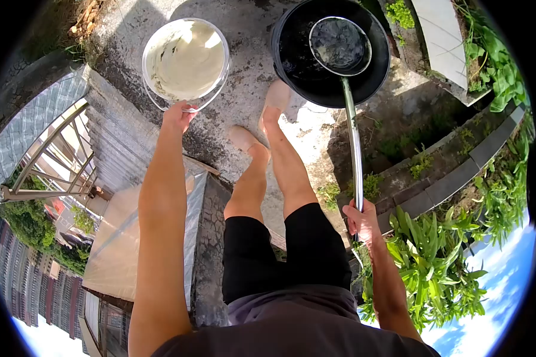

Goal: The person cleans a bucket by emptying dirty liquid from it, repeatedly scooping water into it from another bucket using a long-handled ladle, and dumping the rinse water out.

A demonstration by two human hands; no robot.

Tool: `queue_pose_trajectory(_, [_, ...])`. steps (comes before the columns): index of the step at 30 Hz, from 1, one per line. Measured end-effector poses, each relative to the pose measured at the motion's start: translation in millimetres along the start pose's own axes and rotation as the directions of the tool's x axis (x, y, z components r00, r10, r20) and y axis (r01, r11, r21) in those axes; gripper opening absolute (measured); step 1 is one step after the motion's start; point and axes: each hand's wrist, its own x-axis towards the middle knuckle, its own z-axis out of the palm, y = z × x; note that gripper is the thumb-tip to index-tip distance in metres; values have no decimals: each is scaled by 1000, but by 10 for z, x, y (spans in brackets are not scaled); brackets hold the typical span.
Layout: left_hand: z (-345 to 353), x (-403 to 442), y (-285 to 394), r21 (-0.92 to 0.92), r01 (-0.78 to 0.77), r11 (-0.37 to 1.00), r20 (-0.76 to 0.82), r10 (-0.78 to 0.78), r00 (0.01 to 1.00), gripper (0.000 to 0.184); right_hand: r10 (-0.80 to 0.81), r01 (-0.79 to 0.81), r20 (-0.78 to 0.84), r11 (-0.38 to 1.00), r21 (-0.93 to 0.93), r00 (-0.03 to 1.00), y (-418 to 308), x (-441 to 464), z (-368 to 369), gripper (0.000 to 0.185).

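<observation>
Two hands about a black tub [292, 59]. The right hand [366, 220], nearer the body than the tub, grips the end of a long-handled ladle [352, 134], whose bowl overlies the tub; stiff metal, probably bowl-heavy and slippery when wet, it favours a far-end hold. The left hand [180, 115], left of the tub, clasps the bail of a white bucket [155, 68], likely to swing; hold mid-bail.

I see bright, hard sunlight glaring inside the white bucket [181, 65] and glinting along the metal handle [355, 154], with dark shadows on the concrete [244, 77]. My view curves strongly toward black, rounded edges; distant buildings [44, 297] look soft.
</observation>
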Motion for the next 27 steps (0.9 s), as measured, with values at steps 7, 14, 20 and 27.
queue_pose_trajectory(7, [-522, -1071, -260, 477, 21, 879, -298, 140, 944, 52, -108, 103, -65, 992, -68, 992, 422, -611, -55, 21])
queue_pose_trajectory(14, [-1006, -2660, -1034, 826, -258, 502, 21, 430, 903, 34, -219, 234, 83, 930, -282, 972, 229, -973, 155, 20])
queue_pose_trajectory(20, [-1938, -3157, -2036, 673, -148, 725, -139, 320, 937, 30, -161, 240, 233, 900, -364, 959, 34, -584, 604, 20])
queue_pose_trajectory(27, [-2255, -3846, -2458, 364, -2, 931, -294, 117, 949, 32, -177, 348, 320, 698, -626, 931, -481, 49, 1921, 19])
